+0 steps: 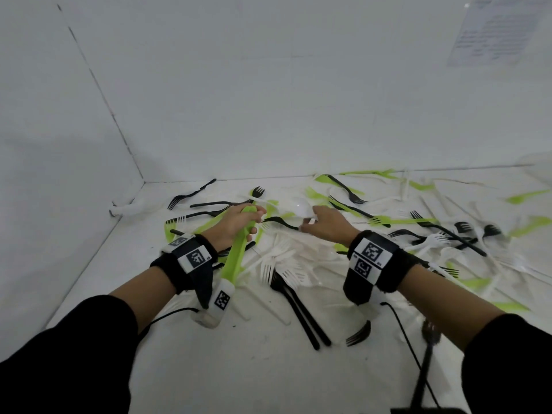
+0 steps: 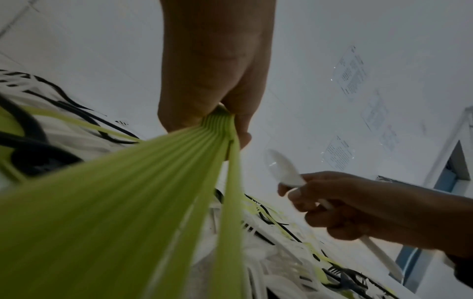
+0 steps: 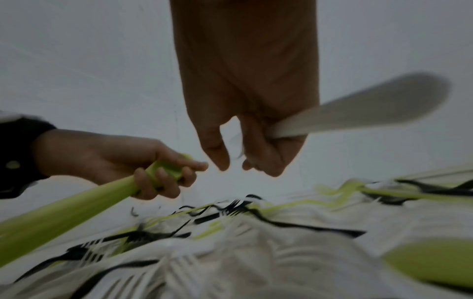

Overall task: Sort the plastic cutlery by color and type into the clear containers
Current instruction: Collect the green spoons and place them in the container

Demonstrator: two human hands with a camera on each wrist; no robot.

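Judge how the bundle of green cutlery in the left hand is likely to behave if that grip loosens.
The green bundle is many thin, smooth plastic pieces stacked together, so they would probably slide apart and fan out. The left hand grips only one end, so the long free end would likely droop or scatter. Each piece looks light.

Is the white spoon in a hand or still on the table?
In hand: the right hand grips the white spoon, lifted off the pile.

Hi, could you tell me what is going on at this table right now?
A person is sorting plastic cutlery. The left hand grips a bundle of green cutlery, and the right hand holds a white spoon. Black, white and green pieces still lie scattered across the white table.
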